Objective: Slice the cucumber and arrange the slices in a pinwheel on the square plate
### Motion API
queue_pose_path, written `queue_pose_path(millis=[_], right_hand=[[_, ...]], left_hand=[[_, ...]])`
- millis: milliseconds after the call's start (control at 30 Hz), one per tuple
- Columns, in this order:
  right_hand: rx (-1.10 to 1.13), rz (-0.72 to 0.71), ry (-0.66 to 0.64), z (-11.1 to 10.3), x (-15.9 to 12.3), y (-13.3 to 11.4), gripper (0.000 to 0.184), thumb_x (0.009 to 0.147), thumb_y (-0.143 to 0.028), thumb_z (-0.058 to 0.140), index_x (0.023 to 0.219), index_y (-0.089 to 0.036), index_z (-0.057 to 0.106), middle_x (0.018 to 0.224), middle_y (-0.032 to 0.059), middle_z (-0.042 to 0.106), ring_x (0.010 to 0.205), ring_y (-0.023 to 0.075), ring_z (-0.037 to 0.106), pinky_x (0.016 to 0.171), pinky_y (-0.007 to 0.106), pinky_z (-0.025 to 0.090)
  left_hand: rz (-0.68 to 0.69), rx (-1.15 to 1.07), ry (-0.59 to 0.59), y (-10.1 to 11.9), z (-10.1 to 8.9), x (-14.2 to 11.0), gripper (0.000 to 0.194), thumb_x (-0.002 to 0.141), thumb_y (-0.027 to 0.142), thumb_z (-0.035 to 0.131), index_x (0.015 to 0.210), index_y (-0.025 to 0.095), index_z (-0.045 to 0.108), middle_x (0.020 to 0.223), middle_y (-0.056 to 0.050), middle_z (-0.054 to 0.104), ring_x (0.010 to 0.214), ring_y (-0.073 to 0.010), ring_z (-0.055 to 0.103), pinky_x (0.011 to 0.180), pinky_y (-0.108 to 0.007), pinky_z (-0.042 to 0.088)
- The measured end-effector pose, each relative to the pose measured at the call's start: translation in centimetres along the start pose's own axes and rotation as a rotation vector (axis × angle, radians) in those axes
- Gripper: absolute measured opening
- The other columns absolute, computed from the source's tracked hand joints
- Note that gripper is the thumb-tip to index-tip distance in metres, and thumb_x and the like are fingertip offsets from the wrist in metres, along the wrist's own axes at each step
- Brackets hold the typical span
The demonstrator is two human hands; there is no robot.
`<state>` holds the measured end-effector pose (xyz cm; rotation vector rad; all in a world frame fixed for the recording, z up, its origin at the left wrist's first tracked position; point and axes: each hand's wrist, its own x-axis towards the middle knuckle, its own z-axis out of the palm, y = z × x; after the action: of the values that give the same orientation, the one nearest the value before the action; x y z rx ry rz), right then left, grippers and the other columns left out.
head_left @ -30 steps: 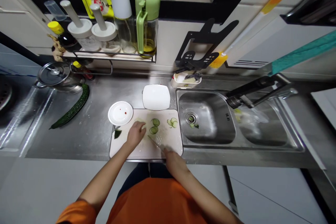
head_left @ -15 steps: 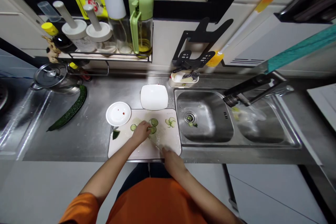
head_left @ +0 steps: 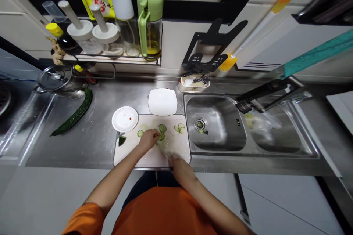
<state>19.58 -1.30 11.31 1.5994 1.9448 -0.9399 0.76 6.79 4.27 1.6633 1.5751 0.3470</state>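
On the white cutting board (head_left: 176,117), my left hand (head_left: 148,140) has its fingers pinched together beside cucumber slices (head_left: 161,128); what sits between the fingertips is too small to make out. My right hand (head_left: 182,170) is closed around the handle of a knife (head_left: 164,151) at the board's front edge, its thin blade angled toward the left hand and faint against the board. One cucumber slice (head_left: 140,133) lies left of my left hand. Pale slices (head_left: 179,129) are grouped at the board's right, and a dark green cucumber end piece (head_left: 121,140) rests at its left.
A round white plate (head_left: 125,118) with red bits overlaps the board's corner. Behind the board stands a white rectangular dish (head_left: 162,102). A whole cucumber (head_left: 74,116) lies left near a lidded pot (head_left: 56,79). To the right is a double sink (head_left: 215,147) with a black faucet (head_left: 256,95).
My left hand has shifted very slightly, its fingers drawn a little lower beside the cucumber slices. The right hand with the knife stays in place. The camera view has moved slightly.
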Motion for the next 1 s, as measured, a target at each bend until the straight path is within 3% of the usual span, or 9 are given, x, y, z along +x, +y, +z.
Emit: queue_pose_path(millis=[400,633,1000], right_hand=[[-0.023,-0.052,0.012,-0.2,-0.3,1.0,0.046,0.079,0.002,0.031,0.112,-0.018,0.057,0.095,0.011,0.068,0.094,0.0218,0.065,0.067,0.025,0.046],[-0.019,-0.055,0.028,-0.2,0.6,-0.2,0.04,0.083,0.0,0.032,0.112,-0.016,0.054,0.096,0.0114,0.067,0.091,0.0211,0.066,0.07,0.027,0.047],[-0.079,-0.049,0.074,-0.4,1.3,-2.2,0.039,0.089,-0.003,0.028,0.114,-0.014,0.056,0.097,0.0154,0.067,0.094,0.0236,0.066,0.07,0.029,0.051]], left_hand=[[-0.325,-0.136,0.184,-1.9,-0.5,-3.5,0.013,0.077,0.024,0.056,0.071,0.02,0.068,0.068,0.002,0.066,0.067,-0.0122,0.059,0.064,-0.021,0.039],[-0.347,-0.105,0.27,-2.0,0.0,-4.4,0.012,0.078,0.023,0.055,0.076,0.021,0.067,0.068,0.002,0.065,0.065,-0.0121,0.058,0.064,-0.021,0.038],[-0.39,-0.062,0.263,-1.9,-0.1,-4.3,0.016,0.079,0.025,0.053,0.075,0.021,0.068,0.073,-0.001,0.068,0.07,-0.0148,0.06,0.066,-0.023,0.038]])
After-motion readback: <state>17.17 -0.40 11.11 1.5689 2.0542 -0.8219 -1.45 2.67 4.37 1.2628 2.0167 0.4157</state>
